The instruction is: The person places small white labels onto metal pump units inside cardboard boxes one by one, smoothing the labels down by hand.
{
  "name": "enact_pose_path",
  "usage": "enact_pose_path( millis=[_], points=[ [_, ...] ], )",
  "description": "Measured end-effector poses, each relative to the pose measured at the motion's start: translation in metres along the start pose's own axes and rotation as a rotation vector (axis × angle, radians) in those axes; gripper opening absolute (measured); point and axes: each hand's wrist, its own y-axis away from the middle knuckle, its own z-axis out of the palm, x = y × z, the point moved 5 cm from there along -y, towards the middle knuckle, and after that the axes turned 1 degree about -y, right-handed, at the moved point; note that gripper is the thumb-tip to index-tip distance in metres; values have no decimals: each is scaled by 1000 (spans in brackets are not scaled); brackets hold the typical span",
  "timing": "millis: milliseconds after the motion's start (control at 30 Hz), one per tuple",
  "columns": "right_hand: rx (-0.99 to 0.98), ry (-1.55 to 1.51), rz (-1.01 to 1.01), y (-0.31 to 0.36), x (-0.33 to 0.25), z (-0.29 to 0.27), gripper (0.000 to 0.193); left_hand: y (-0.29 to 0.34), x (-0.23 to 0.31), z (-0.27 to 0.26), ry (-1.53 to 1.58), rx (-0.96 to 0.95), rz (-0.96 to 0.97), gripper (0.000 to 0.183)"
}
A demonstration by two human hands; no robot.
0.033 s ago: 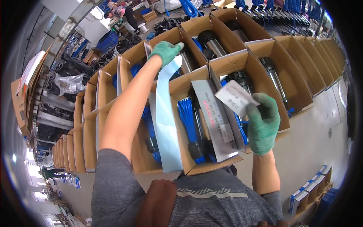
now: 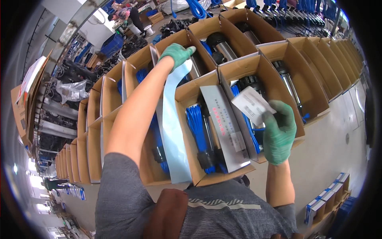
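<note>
My left hand (image 2: 176, 55), in a green glove, is closed on the upper end of a long pale-blue paper strip (image 2: 174, 127). The strip hangs down across the open cartons towards me. My right hand (image 2: 280, 133), also in a green glove, pinches a small white printed label (image 2: 253, 104) between thumb and fingers, tilted over a carton. Below the label, that carton holds a black-and-silver pump (image 2: 250, 82) and blue cable. Left of it, another carton holds a coiled blue cable (image 2: 195, 123) and a printed grey carton flap (image 2: 226, 127) standing up. My left fingertips are partly hidden.
Rows of open brown cartons (image 2: 308, 73) curve away on both sides, several with metal pumps (image 2: 223, 47) inside. Lower right on the floor stand more cartons (image 2: 328, 195). A person (image 2: 133, 18) bends over in the far background, near a blue crate (image 2: 112, 43).
My right hand and the label have shifted slightly to the right, and the label is tilted a little differently. The pale-blue strip has twisted slightly, while my left hand has barely moved.
</note>
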Motion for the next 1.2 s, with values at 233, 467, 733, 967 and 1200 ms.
enact_pose_path(
  millis=[233,467,733,967,1200],
  points=[
    [191,304,-6,13,7,-80,40,-83,-9,113,150,-324,-205,81],
    [128,467,60,-10,8,-78,49,-71,-30,134,515,-437,-338,71],
    [-223,357,38,-100,10,26,19,-78,-61,149,478,-436,-358,59],
    [-340,352,60,-206,104,134,21,-46,-105,172,69,-571,-265,45],
    [-185,479,449,-275,271,200,28,-66,-116,199,11,-564,-330,71]
  ],
)
